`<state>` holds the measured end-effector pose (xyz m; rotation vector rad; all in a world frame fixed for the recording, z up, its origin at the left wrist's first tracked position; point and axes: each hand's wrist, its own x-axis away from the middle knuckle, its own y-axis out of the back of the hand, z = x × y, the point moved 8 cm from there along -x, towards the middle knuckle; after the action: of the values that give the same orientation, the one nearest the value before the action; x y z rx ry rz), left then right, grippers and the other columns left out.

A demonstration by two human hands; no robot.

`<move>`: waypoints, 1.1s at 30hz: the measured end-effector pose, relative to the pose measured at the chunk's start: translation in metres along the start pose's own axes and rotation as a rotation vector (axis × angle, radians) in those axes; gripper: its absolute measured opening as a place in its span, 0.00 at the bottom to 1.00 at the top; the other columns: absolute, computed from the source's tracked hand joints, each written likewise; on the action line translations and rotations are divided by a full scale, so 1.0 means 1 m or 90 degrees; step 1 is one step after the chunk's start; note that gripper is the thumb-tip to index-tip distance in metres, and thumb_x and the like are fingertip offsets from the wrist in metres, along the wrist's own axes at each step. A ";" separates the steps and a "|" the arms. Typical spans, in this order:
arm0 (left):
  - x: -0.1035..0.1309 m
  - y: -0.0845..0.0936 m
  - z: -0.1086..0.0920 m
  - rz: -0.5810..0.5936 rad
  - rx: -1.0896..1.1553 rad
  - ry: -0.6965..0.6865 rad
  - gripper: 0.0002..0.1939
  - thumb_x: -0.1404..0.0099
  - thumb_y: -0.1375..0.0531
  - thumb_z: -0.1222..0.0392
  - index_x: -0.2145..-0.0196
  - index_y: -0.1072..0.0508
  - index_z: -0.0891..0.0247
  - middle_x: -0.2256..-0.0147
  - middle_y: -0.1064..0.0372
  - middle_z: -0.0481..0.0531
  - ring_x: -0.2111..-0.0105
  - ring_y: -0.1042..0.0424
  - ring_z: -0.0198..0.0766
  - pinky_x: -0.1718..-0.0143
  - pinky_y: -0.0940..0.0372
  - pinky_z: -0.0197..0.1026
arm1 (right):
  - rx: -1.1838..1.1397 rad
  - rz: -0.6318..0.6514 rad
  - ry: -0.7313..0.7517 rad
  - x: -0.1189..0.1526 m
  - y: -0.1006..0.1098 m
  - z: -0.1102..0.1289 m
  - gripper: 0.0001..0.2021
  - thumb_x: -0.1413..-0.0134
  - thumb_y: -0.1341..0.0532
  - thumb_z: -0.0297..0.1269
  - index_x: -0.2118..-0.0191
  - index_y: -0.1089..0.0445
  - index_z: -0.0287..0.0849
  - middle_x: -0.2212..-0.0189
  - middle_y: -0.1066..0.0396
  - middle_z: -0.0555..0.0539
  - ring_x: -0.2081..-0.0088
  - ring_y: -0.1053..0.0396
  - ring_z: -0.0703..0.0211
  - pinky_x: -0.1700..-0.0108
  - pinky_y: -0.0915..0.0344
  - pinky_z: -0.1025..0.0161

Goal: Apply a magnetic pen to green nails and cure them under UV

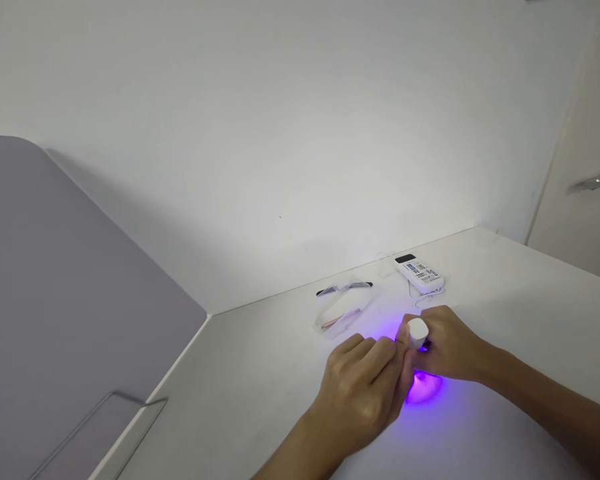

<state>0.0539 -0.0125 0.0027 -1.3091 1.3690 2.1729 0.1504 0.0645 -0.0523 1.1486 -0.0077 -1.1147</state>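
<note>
A small white lamp (418, 331) points down between my hands and throws a purple glow (424, 387) onto the white table. My right hand (447, 343) is closed around the lamp from the right. Just left of it, my left hand (363, 383) is closed, with its fingertips close against the lamp and the right hand's fingers. What the left fingers pinch, if anything, is hidden.
Beyond my hands, a white power bank (421, 275) with a dark end and a cable lies on the white table (250, 347). Left of it are clear plastic packets (343, 313), one holding a pinkish stick. A grey panel (70, 267) and thin metal frame (80, 427) stand at the left.
</note>
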 end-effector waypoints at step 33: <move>0.002 -0.002 0.001 0.017 0.007 0.005 0.14 0.29 0.46 0.72 0.48 0.31 0.75 0.76 0.29 0.49 0.81 0.37 0.31 0.82 0.46 0.37 | 0.008 0.004 -0.023 0.001 0.000 -0.003 0.13 0.49 0.43 0.37 0.80 0.44 0.43 0.86 0.41 0.55 0.82 0.45 0.67 0.76 0.51 0.67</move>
<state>0.0536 -0.0110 0.0003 -1.3032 1.4075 2.1764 0.1524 0.0665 -0.0540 1.1388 -0.0468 -1.1313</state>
